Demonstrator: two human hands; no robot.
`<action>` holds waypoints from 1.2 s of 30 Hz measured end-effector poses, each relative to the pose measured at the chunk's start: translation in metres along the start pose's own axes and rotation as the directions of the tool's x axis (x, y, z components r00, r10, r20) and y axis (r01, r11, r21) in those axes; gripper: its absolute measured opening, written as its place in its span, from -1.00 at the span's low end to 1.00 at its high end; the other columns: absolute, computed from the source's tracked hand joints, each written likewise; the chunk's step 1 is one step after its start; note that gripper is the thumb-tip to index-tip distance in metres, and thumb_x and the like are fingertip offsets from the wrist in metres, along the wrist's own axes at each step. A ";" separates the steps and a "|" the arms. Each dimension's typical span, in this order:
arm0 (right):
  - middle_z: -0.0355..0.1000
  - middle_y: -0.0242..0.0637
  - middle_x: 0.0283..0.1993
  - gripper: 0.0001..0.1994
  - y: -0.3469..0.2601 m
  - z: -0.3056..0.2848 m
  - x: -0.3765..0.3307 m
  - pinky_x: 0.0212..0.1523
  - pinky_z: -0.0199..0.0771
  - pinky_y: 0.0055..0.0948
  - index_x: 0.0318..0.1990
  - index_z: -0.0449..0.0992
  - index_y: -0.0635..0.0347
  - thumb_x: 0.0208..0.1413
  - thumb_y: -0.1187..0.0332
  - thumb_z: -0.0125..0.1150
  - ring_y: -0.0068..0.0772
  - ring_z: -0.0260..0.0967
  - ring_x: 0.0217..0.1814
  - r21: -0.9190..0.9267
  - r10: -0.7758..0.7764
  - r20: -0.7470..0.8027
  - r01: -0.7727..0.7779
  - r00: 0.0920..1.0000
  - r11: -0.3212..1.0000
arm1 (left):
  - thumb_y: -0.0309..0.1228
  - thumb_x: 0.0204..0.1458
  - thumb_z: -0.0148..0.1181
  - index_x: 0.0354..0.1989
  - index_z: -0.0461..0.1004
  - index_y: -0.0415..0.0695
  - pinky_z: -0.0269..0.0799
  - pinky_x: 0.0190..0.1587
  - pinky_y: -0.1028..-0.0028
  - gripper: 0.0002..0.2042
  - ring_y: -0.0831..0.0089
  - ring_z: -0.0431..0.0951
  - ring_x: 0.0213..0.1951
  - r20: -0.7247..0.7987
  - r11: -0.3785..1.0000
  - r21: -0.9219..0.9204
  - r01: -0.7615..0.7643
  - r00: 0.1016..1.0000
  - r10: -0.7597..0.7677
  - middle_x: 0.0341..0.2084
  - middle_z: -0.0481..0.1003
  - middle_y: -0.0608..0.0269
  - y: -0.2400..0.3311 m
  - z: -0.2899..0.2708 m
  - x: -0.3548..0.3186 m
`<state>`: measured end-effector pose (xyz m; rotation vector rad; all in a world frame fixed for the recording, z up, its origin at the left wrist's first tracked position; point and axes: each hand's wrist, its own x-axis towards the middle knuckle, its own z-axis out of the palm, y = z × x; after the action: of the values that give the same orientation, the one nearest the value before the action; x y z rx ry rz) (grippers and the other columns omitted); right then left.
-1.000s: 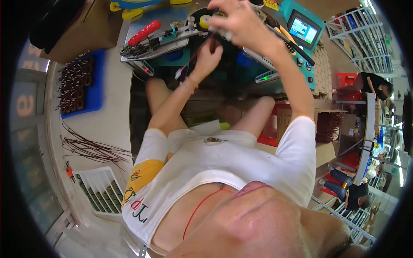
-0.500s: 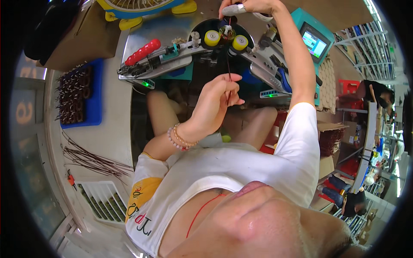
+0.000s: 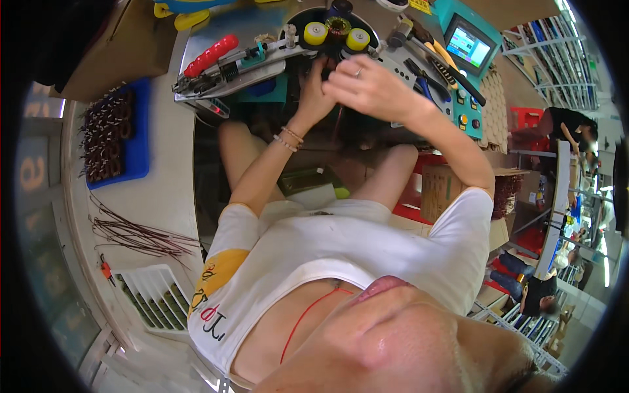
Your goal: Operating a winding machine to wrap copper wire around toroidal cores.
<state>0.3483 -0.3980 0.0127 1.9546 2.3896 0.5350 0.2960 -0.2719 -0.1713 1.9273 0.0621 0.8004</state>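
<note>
A small ring-shaped coil core [image 3: 337, 27] sits between two yellow rollers [image 3: 315, 33] of the winding machine, with a black roller [image 3: 340, 8] behind it. Just below, my hands meet. My left hand [image 3: 316, 95] reaches up under the coil core, fingers bent together; its fingertips are partly hidden by my right hand and what they hold does not show. My right hand [image 3: 370, 88], a ring on one finger, is closed and slightly blurred. From under its fingertips hangs a thin dark red wire [image 3: 339, 122].
A red-handled clamp [image 3: 211, 56] flanks the rollers on the left. Pliers [image 3: 429, 82], a yellow-handled cutter [image 3: 445, 62] and a teal control box [image 3: 470, 42] stand right. Further left lie a blue tray of wound coils [image 3: 139, 141], loose wires [image 3: 141, 232] and a white basket [image 3: 154, 298].
My right hand has come down from behind the coil core to meet my left. My left hand has moved up and slightly left, toward the rollers. The left indicator light has turned from green to red.
</note>
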 end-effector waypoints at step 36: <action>0.41 -0.10 0.13 -0.67 0.053 -0.095 -0.058 0.20 0.37 -0.27 0.06 0.46 0.28 0.14 0.42 0.20 -0.04 0.38 0.19 0.525 0.260 0.346 -0.416 0.901 0.743 | 0.48 0.11 -0.50 0.23 0.25 -0.45 0.25 0.31 0.20 0.05 0.14 0.50 0.12 0.658 -0.120 -0.749 0.652 0.711 -0.246 0.02 0.49 -0.17 0.129 -0.046 0.016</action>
<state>0.3907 -0.4691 0.1038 2.5254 2.1984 -0.5305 0.2453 -0.2928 -0.0448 0.4510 -0.0045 -0.1333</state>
